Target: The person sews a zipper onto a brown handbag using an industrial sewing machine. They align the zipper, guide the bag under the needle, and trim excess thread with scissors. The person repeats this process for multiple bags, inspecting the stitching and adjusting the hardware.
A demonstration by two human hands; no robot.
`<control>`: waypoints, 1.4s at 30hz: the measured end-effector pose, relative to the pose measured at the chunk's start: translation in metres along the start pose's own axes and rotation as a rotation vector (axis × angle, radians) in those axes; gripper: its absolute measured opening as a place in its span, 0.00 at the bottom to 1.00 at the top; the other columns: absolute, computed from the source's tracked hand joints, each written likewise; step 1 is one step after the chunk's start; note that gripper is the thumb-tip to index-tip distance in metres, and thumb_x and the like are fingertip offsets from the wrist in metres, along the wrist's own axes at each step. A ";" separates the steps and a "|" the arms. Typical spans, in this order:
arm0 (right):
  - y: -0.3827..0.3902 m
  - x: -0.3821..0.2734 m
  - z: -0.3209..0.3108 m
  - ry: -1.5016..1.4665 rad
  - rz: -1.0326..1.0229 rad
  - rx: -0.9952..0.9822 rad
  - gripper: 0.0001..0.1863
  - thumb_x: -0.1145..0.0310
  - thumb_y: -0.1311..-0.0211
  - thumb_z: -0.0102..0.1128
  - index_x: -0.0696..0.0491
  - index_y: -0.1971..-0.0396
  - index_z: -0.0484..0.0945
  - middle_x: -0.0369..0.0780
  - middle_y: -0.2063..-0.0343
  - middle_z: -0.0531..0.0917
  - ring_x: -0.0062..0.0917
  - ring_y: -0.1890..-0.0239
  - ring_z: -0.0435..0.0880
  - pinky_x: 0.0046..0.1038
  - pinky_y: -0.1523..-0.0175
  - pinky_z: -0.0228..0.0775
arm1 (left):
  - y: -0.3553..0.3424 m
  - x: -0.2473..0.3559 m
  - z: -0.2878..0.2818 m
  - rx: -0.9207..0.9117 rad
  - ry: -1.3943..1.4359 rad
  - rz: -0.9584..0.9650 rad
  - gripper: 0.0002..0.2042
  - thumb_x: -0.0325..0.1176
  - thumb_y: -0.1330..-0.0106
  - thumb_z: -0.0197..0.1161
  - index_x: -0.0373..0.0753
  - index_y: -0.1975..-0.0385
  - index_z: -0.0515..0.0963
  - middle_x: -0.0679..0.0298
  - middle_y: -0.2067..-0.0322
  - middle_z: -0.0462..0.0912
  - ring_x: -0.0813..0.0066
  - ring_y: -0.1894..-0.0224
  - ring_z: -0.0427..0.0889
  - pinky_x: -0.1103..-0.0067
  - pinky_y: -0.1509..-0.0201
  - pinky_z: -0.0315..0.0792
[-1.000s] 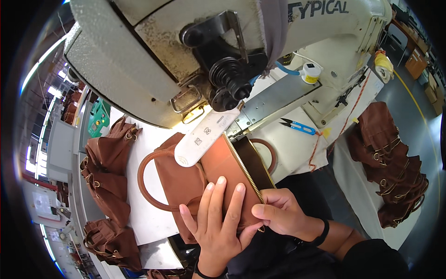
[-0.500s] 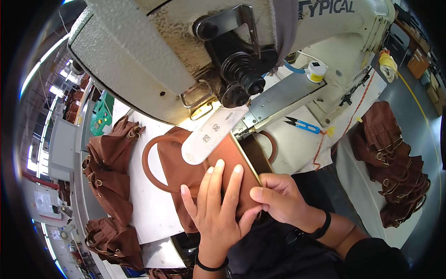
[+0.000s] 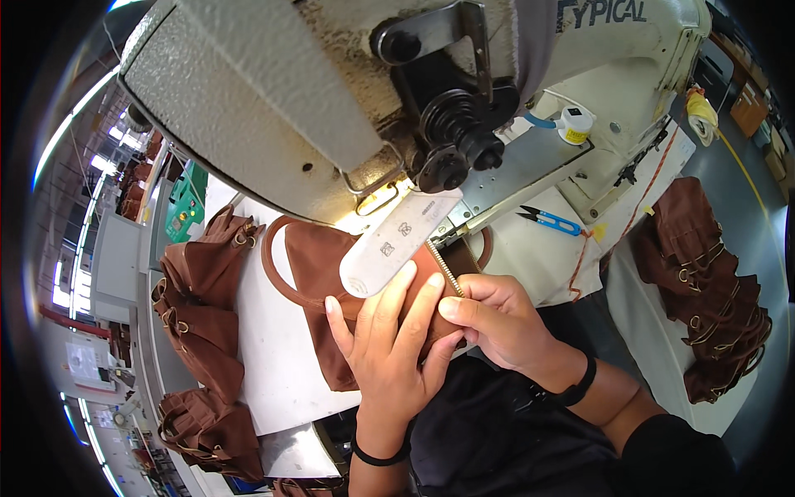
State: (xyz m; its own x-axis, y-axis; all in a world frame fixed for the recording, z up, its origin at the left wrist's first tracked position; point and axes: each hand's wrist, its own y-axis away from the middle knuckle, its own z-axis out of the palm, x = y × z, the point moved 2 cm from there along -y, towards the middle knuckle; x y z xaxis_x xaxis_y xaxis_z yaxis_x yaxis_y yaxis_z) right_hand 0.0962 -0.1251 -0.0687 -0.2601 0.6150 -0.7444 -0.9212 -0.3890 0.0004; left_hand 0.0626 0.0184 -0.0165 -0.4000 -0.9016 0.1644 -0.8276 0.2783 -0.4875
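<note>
While my left hand (image 3: 385, 340) lies flat, fingers spread, pressing the brown bag (image 3: 331, 273) on the white table (image 3: 273, 364) | my right hand (image 3: 497, 319) pinches its zipper edge (image 3: 445, 269) under the sewing machine (image 3: 348, 91) | seam looks partway | brown bags (image 3: 203, 298) stacked beside it.

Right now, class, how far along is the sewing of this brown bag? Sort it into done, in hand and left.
Done: finished-looking brown bags are piled left of the machine, more at right.
In hand: the left hand presses the brown bag flat while the right hand guides its zipper edge at the sewing machine.
Left: how much of the zipper seam remains cannot be told.
</note>
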 end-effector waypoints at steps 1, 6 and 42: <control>0.000 -0.002 0.000 0.027 -0.002 0.000 0.14 0.67 0.26 0.59 0.53 0.76 0.76 0.29 0.80 0.74 0.08 0.76 0.67 0.17 0.72 0.59 | 0.001 -0.001 0.001 0.013 0.026 0.010 0.25 0.54 0.32 0.63 0.47 0.40 0.81 0.60 0.42 0.81 0.65 0.41 0.79 0.51 0.21 0.37; -0.012 0.001 -0.005 0.065 -0.017 0.014 0.14 0.66 0.27 0.60 0.53 0.76 0.77 0.28 0.80 0.74 0.08 0.76 0.67 0.17 0.71 0.58 | -0.003 -0.009 0.009 0.044 0.107 -0.006 0.22 0.47 0.35 0.68 0.46 0.43 0.83 0.60 0.43 0.82 0.61 0.39 0.79 0.51 0.21 0.39; -0.021 -0.015 0.004 0.357 -0.115 0.159 0.12 0.66 0.26 0.60 0.57 0.69 0.82 0.28 0.79 0.76 0.08 0.75 0.71 0.16 0.71 0.62 | -0.012 -0.028 0.031 0.452 0.144 0.175 0.14 0.22 0.46 0.72 0.42 0.59 0.88 0.68 0.56 0.90 0.73 0.65 0.80 0.77 0.59 0.69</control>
State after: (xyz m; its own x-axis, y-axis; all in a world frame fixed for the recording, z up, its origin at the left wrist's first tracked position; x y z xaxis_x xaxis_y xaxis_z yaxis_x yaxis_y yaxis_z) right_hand 0.1184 -0.1235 -0.0551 -0.0619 0.3610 -0.9305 -0.9790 -0.2033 -0.0138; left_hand 0.0961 0.0302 -0.0419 -0.5944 -0.7904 0.1482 -0.5025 0.2212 -0.8358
